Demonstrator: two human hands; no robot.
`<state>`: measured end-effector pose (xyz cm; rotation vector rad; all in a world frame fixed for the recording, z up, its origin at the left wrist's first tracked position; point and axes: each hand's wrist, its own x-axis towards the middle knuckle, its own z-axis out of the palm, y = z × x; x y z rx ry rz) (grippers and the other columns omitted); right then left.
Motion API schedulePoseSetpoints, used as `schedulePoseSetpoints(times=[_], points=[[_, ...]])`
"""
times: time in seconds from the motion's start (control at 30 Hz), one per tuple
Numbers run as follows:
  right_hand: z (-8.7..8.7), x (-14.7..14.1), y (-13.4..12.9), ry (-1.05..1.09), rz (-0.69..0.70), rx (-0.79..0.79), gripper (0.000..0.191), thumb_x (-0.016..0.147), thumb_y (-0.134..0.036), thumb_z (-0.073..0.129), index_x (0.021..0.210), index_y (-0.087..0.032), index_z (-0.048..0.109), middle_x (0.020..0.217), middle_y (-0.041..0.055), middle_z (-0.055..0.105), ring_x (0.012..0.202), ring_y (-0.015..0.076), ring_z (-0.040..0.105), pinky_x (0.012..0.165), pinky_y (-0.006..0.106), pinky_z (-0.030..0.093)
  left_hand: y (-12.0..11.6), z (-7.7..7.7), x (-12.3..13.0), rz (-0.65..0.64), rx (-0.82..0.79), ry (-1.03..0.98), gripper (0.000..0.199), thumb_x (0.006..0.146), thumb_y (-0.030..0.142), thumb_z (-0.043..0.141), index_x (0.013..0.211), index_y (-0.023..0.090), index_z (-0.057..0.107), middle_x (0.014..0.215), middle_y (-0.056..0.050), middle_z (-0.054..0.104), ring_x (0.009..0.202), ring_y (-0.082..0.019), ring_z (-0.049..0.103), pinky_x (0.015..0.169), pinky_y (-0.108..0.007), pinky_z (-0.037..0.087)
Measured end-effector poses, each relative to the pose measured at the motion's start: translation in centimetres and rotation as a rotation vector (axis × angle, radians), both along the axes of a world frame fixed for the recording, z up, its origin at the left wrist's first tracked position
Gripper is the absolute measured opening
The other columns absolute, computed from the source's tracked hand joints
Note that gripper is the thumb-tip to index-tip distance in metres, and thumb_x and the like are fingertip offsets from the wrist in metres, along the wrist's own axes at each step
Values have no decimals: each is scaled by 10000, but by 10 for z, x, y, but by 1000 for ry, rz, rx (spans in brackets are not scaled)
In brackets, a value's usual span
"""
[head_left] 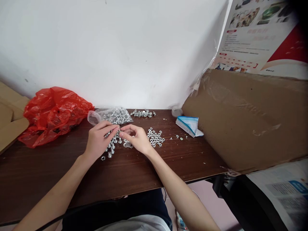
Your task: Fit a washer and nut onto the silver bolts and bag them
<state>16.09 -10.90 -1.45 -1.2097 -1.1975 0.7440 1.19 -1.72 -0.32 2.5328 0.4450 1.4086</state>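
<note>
While our left hand (pixel 96 141) and right hand (pixel 139 139) pinch a metal part (pixel 119 130), fasteners (pixel 109 155) below the grip lie loose; nuts (pixel 154 139) rightward sit separate.

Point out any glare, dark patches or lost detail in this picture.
Head view: the white wall dims towards the right; highlights glint on the red plastic bag; black fills the upper right corner; the metal piece between left hand and right hand lacks clear detail.
</note>
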Motion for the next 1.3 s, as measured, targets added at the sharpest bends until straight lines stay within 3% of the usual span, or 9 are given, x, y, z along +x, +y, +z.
schedulePoseSetpoints(times=[0.2,0.33,0.53,0.7,0.87,1.0,1.13,1.3], points=[[-3,2,3,30,-60,94,145,779,-231,696,916,-185,689,871,40,711,803,148,659,785,323,546,-2,4,1,-31,-91,20,204,887,331,596,965,188,718,936,-48,703,837,-159,650,741,-282,523],[-3,5,3,-32,-96,123,128,808,-206,649,925,-211,700,878,27,709,804,147,652,777,324,556,-3,6,1,-78,-142,78,226,889,331,582,1032,201,698,962,-47,698,814,-153,648,734,-283,533],[-4,6,3,-85,-146,114,205,825,-191,627,1021,-219,683,886,29,698,801,145,647,766,315,565,-4,6,1,-98,-96,64,192,885,328,588,919,194,721,917,-50,704,840,-164,656,785,-299,534],[1,6,-2,-384,-208,246,253,864,-110,522,1001,-229,698,1021,40,688,951,172,633,873,370,535,-3,3,1,-79,-87,31,194,876,342,610,904,192,730,884,-41,715,803,-159,661,771,-286,535],[1,9,-6,-520,-290,284,426,798,28,392,794,-237,726,1100,19,674,1031,185,603,912,404,516,-1,1,0,-28,-104,26,199,871,356,617,911,201,735,865,-28,726,771,-155,666,742,-276,538],[-1,12,-6,-594,-275,269,496,804,20,398,1056,-268,713,1281,25,599,1147,205,545,971,440,488,-1,1,0,-18,-126,13,203,865,362,624,921,202,735,873,-29,732,768,-162,675,740,-278,543],[-1,13,-6,-589,-308,292,489,768,48,390,873,-269,748,1244,-1,625,1179,216,521,993,466,471,0,-1,1,-10,-144,24,215,869,379,613,921,210,735,876,-23,735,762,-165,680,737,-276,545],[0,13,-7,-626,-269,263,572,769,54,379,1069,-299,715,1353,-17,555,1242,214,473,1011,482,458,1,-3,1,-17,-179,39,232,866,398,613,932,208,730,877,-20,740,761,-169,690,736,-269,548]])
